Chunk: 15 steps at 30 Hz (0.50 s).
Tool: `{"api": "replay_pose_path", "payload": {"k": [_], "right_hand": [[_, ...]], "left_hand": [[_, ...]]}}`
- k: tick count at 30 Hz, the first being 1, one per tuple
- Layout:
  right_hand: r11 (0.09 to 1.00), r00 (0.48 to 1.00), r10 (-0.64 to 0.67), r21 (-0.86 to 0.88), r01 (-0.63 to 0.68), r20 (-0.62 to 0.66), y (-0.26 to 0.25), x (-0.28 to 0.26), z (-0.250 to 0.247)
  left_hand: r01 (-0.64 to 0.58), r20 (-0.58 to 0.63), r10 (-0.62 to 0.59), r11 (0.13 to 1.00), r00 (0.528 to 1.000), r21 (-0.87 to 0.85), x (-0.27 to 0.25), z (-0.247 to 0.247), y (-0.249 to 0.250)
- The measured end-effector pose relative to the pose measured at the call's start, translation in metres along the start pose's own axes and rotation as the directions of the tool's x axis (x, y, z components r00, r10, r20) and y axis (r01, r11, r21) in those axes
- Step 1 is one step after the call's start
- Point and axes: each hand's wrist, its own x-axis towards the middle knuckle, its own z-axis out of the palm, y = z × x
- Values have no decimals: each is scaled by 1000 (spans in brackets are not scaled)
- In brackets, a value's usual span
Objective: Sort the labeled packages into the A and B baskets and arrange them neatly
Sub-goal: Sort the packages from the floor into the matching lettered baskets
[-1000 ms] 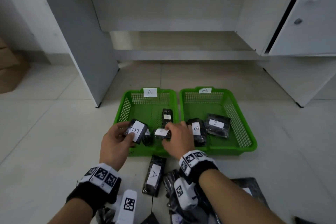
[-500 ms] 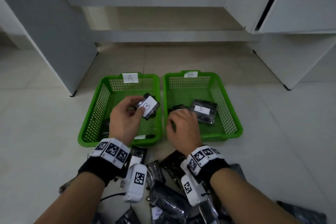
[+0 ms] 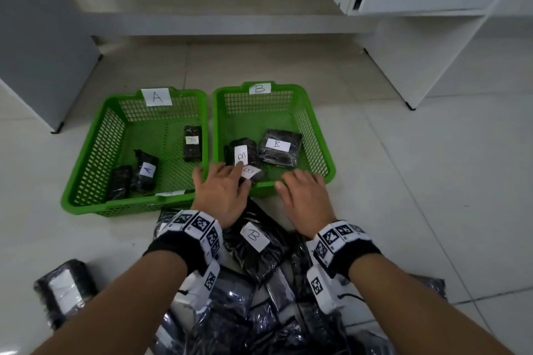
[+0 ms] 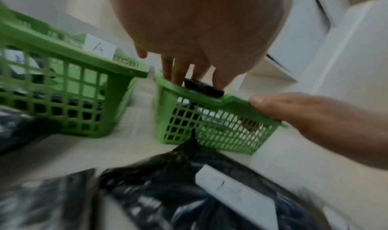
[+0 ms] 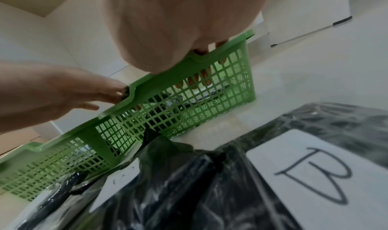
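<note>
Here, the B basket (image 3: 317, 135) serves as the reference point. The A basket (image 3: 95, 158) stands just beside it, on its left, both on the tiled floor (image 3: 418, 181). Inside the B basket, one B-labelled package (image 3: 279, 147) lies toward the right wall, and a second B-labelled package (image 3: 241, 153) lies toward the left wall. A third small package (image 3: 250, 173) lies at the near wall of the B basket, by the near-left corner.

The left hand (image 3: 220, 196) reaches over the near-left corner of the B basket; its fingers are extended and touch the third small package, not curled around it. The right hand (image 3: 302, 196) rests over the near rim of the B basket, fingers dipping inside the wall, holding nothing. The hands are apart.

The A basket holds three visible black packages; one A-labelled package (image 3: 145, 171) lies near its near-left area. In front of the B basket, a pile of unsorted packages (image 3: 259, 297) lies on the floor, with a large B-labelled package (image 3: 255, 242) on top.
</note>
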Motion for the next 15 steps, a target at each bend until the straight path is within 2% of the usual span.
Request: {"api": "replay_pose_path", "payload": {"k": [4, 8, 10, 13, 14, 15], "right_hand": [[999, 997, 22, 39, -25, 73, -2, 1, -9], [995, 987, 57, 68, -68, 152, -8, 1, -18], [997, 995, 46, 62, -52, 94, -13, -5, -25], [999, 996, 8, 34, -5, -92, -29, -28, -38], [999, 994, -13, 46, 18, -112, -34, -38, -39], [997, 996, -39, 68, 45, -81, -38, -48, -38]], "left_hand": [[-54, 180, 31, 991, 983, 125, -16, 4, -9], [-34, 176, 20, 996, 984, 78, -30, -4, -7], [-75, 165, 58, 992, 984, 97, -41, -14, -7], [-186, 142, 171, 978, 975, 99, -67, -32, -9], [-239, 155, 223, 966, 962, 95, -77, -39, -11], [-306, 199, 280, 945, 939, 115, -87, -43, -16]]}}
